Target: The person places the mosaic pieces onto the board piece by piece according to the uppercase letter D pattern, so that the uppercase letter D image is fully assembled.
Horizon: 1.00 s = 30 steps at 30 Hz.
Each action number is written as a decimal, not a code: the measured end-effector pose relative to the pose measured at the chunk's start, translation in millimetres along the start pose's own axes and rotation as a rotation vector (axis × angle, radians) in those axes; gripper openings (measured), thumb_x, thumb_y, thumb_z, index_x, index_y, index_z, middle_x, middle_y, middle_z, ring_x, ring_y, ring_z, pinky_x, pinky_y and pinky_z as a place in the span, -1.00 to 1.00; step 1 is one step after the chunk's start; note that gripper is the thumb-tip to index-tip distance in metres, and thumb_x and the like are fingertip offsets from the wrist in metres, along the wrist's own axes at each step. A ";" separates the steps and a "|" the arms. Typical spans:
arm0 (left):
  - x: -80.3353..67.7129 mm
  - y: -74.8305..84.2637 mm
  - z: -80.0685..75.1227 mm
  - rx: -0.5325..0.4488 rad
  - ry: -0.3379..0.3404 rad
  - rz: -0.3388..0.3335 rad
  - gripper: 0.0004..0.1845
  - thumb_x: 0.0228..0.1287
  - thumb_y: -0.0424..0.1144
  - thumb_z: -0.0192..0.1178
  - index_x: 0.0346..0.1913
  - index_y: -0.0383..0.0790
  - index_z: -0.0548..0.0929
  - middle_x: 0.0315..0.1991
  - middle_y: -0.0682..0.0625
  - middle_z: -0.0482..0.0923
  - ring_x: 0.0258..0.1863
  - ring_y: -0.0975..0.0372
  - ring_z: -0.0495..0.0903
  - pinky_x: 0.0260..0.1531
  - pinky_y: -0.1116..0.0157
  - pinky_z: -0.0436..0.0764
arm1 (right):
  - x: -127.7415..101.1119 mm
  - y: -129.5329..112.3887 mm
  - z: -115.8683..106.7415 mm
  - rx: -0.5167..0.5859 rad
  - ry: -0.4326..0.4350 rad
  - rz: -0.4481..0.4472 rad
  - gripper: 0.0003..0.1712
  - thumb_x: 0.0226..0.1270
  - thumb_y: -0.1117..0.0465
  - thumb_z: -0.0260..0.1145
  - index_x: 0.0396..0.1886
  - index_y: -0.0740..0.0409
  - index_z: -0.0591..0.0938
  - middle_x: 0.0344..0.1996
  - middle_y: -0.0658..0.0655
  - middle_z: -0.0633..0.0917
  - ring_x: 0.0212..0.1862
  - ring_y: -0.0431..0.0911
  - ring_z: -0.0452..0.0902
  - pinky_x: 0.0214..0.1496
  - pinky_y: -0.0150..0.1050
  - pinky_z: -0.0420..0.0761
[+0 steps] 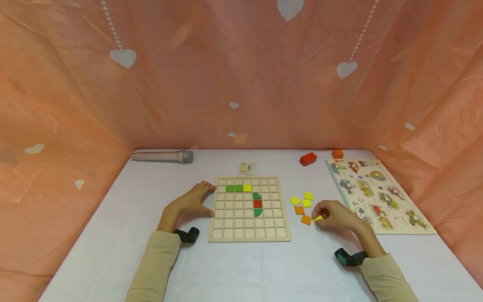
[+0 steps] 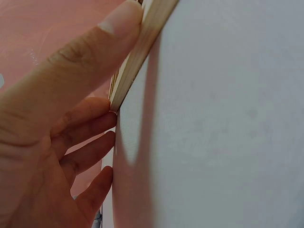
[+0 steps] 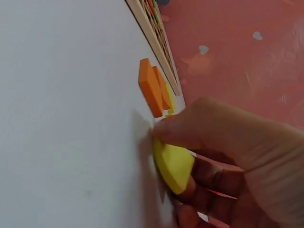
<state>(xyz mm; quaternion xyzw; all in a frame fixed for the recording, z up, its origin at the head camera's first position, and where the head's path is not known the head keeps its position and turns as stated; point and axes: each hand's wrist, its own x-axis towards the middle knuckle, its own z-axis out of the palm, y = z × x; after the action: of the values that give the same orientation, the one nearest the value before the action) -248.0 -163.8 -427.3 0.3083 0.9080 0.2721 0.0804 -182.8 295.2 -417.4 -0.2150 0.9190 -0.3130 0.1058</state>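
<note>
The wooden grid board (image 1: 250, 240) lies flat at the middle of the desk (image 1: 234, 268). At its left edge the left hand (image 1: 190, 199) is spread wide, thumb and fingertips against the rim, gripping nothing. Just off the board's right edge, the right hand (image 1: 333, 216) pinches a curved-edged yellow piece (image 3: 173, 164) between curled fingers and thumb, low over the desk beside loose yellow squares (image 1: 307, 203) and orange squares (image 1: 299, 210). Green, yellow and red pieces already sit in some cells. The step in hand seems to be picking up a piece; placing it would call for a small lift leftward over the rim, turning the curve to suit its cell.
</note>
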 end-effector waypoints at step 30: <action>0.4 1.3 -0.2 -0.006 -0.007 -0.009 -0.03 -0.24 -0.04 0.52 0.26 -0.43 0.33 0.17 -0.24 0.32 0.22 -0.07 0.26 0.27 0.01 0.24 | 47.5 -44.2 38.5 0.114 0.165 -0.334 -0.74 0.00 0.43 0.41 -0.25 0.18 0.64 -0.29 0.02 0.63 -0.26 -0.15 0.51 -0.22 -0.25 0.60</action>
<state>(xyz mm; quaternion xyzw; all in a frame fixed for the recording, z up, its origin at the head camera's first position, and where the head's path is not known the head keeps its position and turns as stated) -247.7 -162.7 -426.4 0.3049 0.9082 0.2736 0.0858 -197.6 221.5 -422.9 -0.3317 0.8570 -0.3942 -0.0111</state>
